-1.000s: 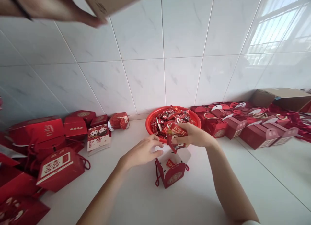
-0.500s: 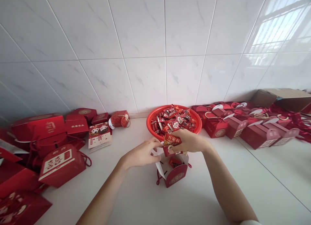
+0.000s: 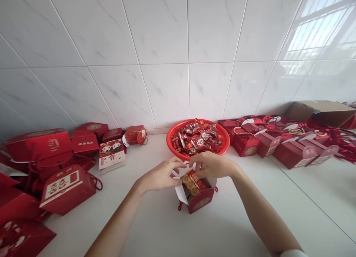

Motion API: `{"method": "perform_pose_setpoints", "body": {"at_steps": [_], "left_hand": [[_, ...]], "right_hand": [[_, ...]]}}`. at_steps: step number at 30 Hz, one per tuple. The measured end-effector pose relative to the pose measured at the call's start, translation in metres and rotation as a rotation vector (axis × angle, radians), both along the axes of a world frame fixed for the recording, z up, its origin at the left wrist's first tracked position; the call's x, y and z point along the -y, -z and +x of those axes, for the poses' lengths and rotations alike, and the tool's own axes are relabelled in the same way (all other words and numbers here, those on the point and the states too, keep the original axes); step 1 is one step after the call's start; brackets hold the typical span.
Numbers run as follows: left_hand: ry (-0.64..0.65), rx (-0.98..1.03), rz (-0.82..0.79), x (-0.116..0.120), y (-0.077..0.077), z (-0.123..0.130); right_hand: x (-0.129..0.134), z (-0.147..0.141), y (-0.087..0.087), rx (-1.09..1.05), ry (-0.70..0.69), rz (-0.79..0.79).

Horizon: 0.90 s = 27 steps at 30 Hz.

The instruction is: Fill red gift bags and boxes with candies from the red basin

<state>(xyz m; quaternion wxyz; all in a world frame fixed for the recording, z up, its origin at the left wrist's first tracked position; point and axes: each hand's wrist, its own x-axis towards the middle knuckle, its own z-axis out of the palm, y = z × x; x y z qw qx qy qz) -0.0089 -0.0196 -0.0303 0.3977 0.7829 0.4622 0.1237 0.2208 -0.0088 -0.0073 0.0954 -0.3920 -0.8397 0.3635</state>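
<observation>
An opened red gift box with white inner flaps and red cord stands on the counter in front of me. Inside it lies a red and yellow snack packet with round biscuit-like pictures. My right hand reaches over the box's far edge, fingers bent and closed on the packet's upper end. At the box's left side my left hand is closed on a white flap, its thumb near the packet. Just behind the box sits a red plastic basket heaped with wrapped sweets.
Several red gift boxes are piled at the left, beside a panda-print packet. More closed boxes stand in rows at the right, before a cardboard carton. A tiled wall bounds the counter behind.
My right hand has lowered the snack packet from above the box into it, and the packet now shows another side. My left hand stays at the box's left flap.
</observation>
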Motion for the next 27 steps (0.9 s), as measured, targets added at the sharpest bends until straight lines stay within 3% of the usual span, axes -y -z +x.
{"method": "perform_pose_setpoints", "body": {"at_steps": [4, 7, 12, 16, 21, 27], "left_hand": [[-0.034, 0.052, -0.048, 0.002, 0.009, -0.003], [0.007, 0.080, -0.052, 0.004, 0.012, -0.004], [-0.009, 0.098, -0.032, 0.004, 0.013, -0.003], [0.072, 0.061, 0.021, 0.006, 0.008, 0.001], [0.132, -0.176, 0.085, 0.007, -0.004, 0.012], [0.227, -0.285, -0.047, 0.003, -0.007, 0.026]], "right_hand": [[0.005, 0.012, 0.004, -0.074, 0.141, 0.139], [0.014, 0.028, 0.008, -0.076, 0.152, 0.221], [0.036, 0.051, 0.016, -0.134, 0.080, 0.124], [0.053, 0.055, 0.023, -0.089, 0.050, 0.111], [0.061, 0.049, 0.039, 0.033, 0.094, 0.083], [0.060, 0.043, 0.050, -0.082, 0.106, 0.106]]}}
